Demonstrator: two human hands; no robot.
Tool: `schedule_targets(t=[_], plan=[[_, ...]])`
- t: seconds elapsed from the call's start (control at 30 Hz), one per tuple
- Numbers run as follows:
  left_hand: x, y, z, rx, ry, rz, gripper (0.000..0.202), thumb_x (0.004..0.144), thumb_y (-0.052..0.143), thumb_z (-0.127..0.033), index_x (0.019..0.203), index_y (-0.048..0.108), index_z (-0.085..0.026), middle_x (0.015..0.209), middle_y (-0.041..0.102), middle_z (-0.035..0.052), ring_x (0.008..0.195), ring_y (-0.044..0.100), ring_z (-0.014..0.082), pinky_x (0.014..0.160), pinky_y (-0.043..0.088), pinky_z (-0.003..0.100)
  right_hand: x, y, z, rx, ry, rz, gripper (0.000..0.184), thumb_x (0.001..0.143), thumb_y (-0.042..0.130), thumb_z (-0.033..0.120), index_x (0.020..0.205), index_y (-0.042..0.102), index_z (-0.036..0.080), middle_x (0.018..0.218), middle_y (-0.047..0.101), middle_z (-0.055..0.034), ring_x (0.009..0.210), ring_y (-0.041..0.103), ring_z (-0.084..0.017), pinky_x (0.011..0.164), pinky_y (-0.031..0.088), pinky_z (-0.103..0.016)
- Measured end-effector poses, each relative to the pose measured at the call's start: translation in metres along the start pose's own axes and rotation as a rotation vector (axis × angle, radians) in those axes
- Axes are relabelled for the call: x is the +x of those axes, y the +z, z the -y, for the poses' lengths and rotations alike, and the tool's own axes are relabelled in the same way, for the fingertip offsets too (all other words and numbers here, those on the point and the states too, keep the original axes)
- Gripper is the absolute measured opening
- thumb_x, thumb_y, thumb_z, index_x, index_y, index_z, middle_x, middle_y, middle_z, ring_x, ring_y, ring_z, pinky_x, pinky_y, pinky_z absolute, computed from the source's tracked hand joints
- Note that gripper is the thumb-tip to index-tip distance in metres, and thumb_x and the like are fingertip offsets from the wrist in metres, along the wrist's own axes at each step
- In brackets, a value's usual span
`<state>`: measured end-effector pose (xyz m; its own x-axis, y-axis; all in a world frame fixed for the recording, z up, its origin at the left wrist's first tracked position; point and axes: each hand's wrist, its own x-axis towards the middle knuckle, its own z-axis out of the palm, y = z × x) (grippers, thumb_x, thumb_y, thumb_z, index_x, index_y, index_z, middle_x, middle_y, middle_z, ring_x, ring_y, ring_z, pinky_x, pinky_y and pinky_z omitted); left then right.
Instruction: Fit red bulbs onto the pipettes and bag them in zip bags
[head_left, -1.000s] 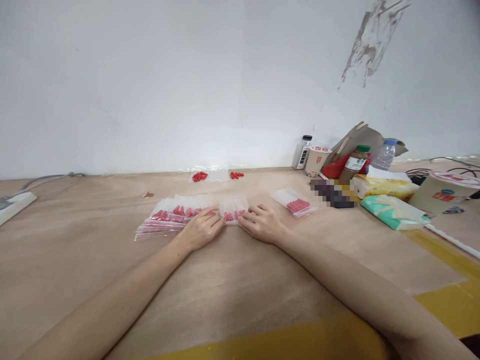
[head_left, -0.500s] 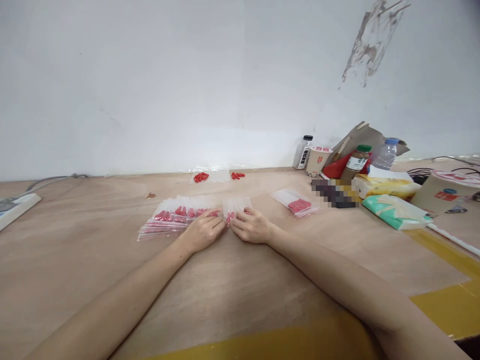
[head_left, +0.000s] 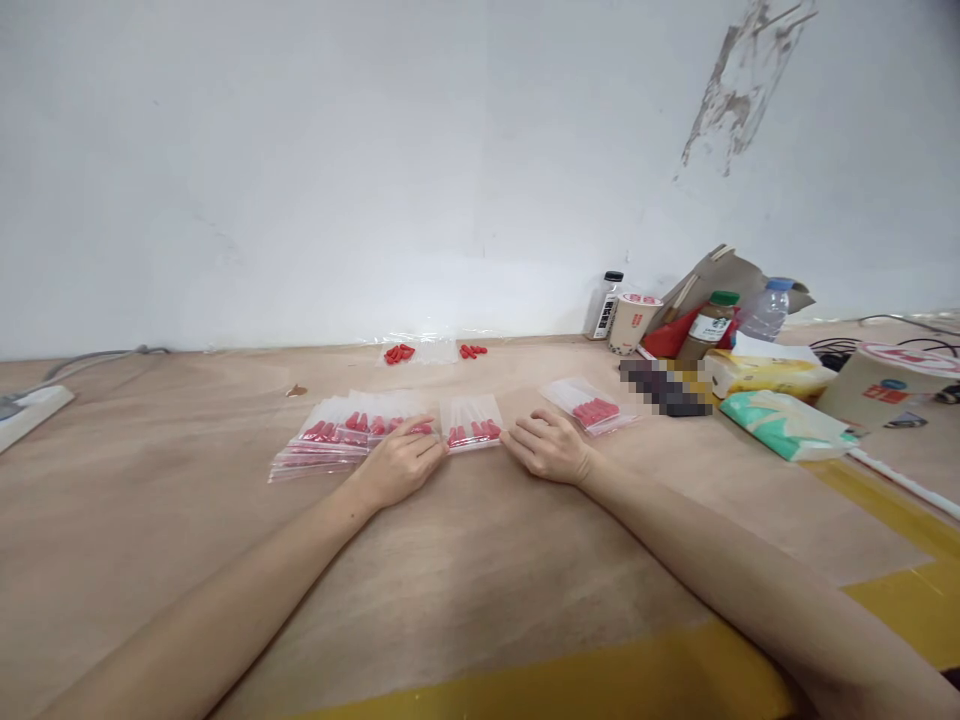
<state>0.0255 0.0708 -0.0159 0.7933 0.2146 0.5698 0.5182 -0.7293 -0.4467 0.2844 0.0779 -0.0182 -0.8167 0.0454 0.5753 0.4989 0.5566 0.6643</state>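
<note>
A small clear bag [head_left: 471, 425] with several red pieces in it lies flat on the brown table [head_left: 465, 560]. My left hand [head_left: 401, 462] rests knuckles up, its fingers bent and pinching the bag's left lower corner. My right hand [head_left: 551, 447] lies just right of the bag, with its curled fingertips pinching the right corner. A fanned pile of filled bags [head_left: 337, 435] lies to the left, partly under my left hand. Another filled bag [head_left: 592, 407] sits beyond my right hand.
Loose red pieces and clear bags [head_left: 431, 351] lie by the white wall. Bottles and a cup [head_left: 634, 320], tissue packs [head_left: 787, 420], a round box [head_left: 877, 385] and cables crowd the right side. A power strip [head_left: 30, 412] lies far left. Yellow tape marks the near edge.
My right hand has slid to the right along the small bag's near edge to its right corner, uncovering the bag. My left hand has stayed at the left corner.
</note>
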Motion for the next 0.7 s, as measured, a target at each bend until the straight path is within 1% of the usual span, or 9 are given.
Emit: schedule_targets(t=[0.2,0.27,0.33,0.37,0.43,0.47,0.53,0.6,0.7], plan=[[0.0,-0.002,-0.001,0.004,-0.02,0.012,0.022,0.087,0.041,-0.012,0.072,0.057,-0.016,0.063,0.06,-0.001,0.062,0.056,0.0111,0.091,0.043,0.036,-0.002,0.0,0.002,0.018,0.119,0.068,0.024,0.086,0.042,0.01,0.067,0.057,0.016,0.06,0.054,-0.0009,0.061,0.044,-0.012,0.067,0.032,-0.029],[0.003,-0.004,-0.001,0.01,-0.052,0.033,0.019,0.086,0.044,-0.018,0.074,0.058,-0.017,0.067,0.061,0.0008,0.068,0.058,0.0133,0.089,0.043,0.036,-0.002,0.002,0.003,0.057,0.153,0.082,0.026,0.088,0.041,0.015,0.067,0.057,0.017,0.06,0.055,-0.0009,0.062,0.044,-0.012,0.071,0.032,-0.029],[0.006,-0.004,-0.002,0.01,-0.105,0.064,0.016,0.085,0.047,-0.025,0.086,0.061,-0.017,0.082,0.064,0.0054,0.084,0.058,0.0181,0.09,0.042,0.039,-0.001,0.003,0.005,0.125,0.18,0.1,0.028,0.09,0.04,0.02,0.069,0.058,0.017,0.063,0.057,-0.0012,0.065,0.045,-0.012,0.078,0.031,-0.03],[0.007,-0.004,-0.002,0.005,-0.13,0.084,0.02,0.084,0.048,-0.028,0.095,0.06,-0.016,0.094,0.064,0.0083,0.094,0.057,0.0211,0.092,0.041,0.041,0.0,0.003,0.006,0.171,0.183,0.116,0.028,0.09,0.039,0.022,0.071,0.059,0.017,0.065,0.058,-0.0014,0.068,0.046,-0.013,0.081,0.031,-0.031],[0.009,-0.001,-0.002,-0.02,-0.146,0.131,0.03,0.084,0.049,-0.029,0.11,0.056,-0.016,0.115,0.057,0.0119,0.11,0.05,0.0248,0.096,0.038,0.043,0.001,0.001,0.007,0.268,0.184,0.157,0.028,0.09,0.039,0.031,0.077,0.061,0.018,0.073,0.061,-0.0026,0.076,0.048,-0.014,0.087,0.029,-0.034],[0.009,0.002,-0.003,-0.041,-0.14,0.156,0.031,0.085,0.048,-0.027,0.113,0.055,-0.016,0.119,0.055,0.0116,0.113,0.048,0.025,0.097,0.037,0.043,0.001,0.0,0.007,0.305,0.204,0.185,0.028,0.089,0.041,0.036,0.083,0.061,0.019,0.08,0.063,-0.0037,0.082,0.049,-0.015,0.089,0.028,-0.035],[0.007,0.006,-0.003,-0.099,-0.137,0.187,0.029,0.088,0.043,-0.022,0.113,0.056,-0.018,0.118,0.057,0.009,0.111,0.051,0.0228,0.095,0.041,0.041,0.0,-0.005,0.004,0.313,0.348,0.256,0.033,0.086,0.042,0.046,0.094,0.061,0.02,0.097,0.062,-0.0064,0.095,0.048,-0.019,0.093,0.025,-0.039],[0.004,0.009,-0.003,-0.181,-0.174,0.161,0.03,0.09,0.039,-0.021,0.114,0.056,-0.018,0.115,0.06,0.0069,0.105,0.056,0.0199,0.091,0.046,0.037,-0.004,-0.012,-0.003,0.23,0.623,0.353,0.04,0.084,0.041,0.051,0.1,0.06,0.019,0.11,0.058,-0.0095,0.104,0.045,-0.025,0.094,0.023,-0.044],[0.003,0.009,-0.004,-0.341,-0.345,-0.008,0.031,0.089,0.039,-0.021,0.114,0.057,-0.017,0.115,0.06,0.0064,0.104,0.058,0.0175,0.091,0.047,0.032,-0.015,-0.022,-0.02,0.125,1.032,0.561,0.047,0.082,0.038,0.054,0.106,0.058,0.019,0.116,0.053,-0.0133,0.106,0.044,-0.03,0.087,0.029,-0.048]])
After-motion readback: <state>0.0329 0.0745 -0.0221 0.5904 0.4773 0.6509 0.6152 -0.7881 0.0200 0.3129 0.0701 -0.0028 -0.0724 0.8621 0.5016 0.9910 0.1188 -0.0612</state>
